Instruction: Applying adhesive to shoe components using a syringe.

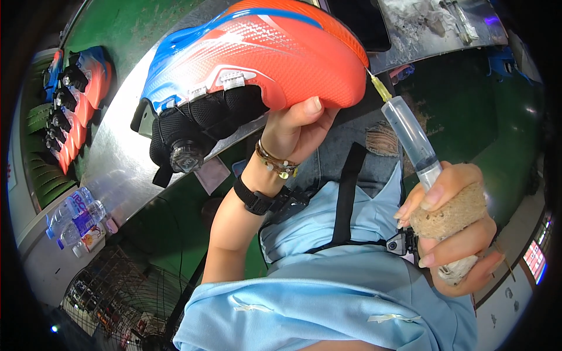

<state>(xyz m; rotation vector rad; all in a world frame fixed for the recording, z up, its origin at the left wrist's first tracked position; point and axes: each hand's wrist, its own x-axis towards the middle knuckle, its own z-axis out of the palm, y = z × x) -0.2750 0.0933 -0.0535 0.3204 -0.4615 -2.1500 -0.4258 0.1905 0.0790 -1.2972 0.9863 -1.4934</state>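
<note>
An orange-red and blue sports shoe [304, 64] with a black collar and a dial lies on its side in the air, toe to the right. My left hand [301, 126] grips it near the toe, thumb against the upper; its other fingers are partly hidden behind the shoe. In my right hand [453, 216] is a clear syringe [410, 130] with a yellow needle tip, pointing up and left. The needle's end meets the sole edge at the toe, though I cannot tell if it touches. My right fingers also clasp a tan, rough-textured pad [451, 212] and a whitish wad [458, 269].
Several similar shoes [79, 105] stand on a rack at the far left. Plastic bottles [76, 216] sit left, above a wire fan [117, 292]. A metal table [117, 140] runs behind the shoe; a dark tray [360, 23] and white scraps [418, 17] lie at the back.
</note>
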